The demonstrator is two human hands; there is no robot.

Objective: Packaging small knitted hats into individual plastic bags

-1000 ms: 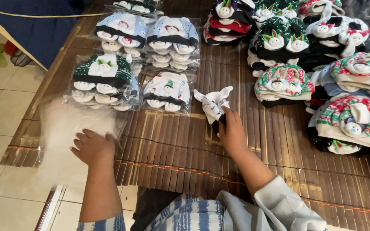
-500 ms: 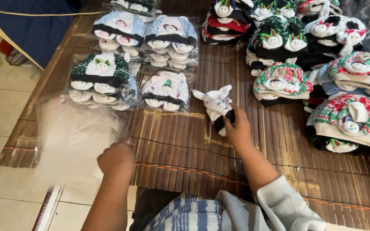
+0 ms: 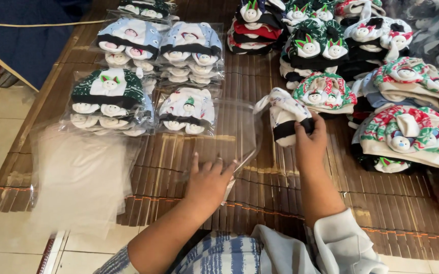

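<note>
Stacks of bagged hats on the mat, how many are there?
5 show: a grey-blue stack at back left, a second grey-blue stack beside it, a green one in front, a white one beside that, and one cut off at the top edge. More may lie outside the picture.

At the bottom centre of the frame the person wears a blue-and-white striped garment (image 3: 219,256) with a pale grey cloth (image 3: 285,253) lying over it. The right forearm ends in a rolled-up light grey sleeve (image 3: 346,243) at the lower right. The left forearm is bare, with no sleeve reaching it.
</note>
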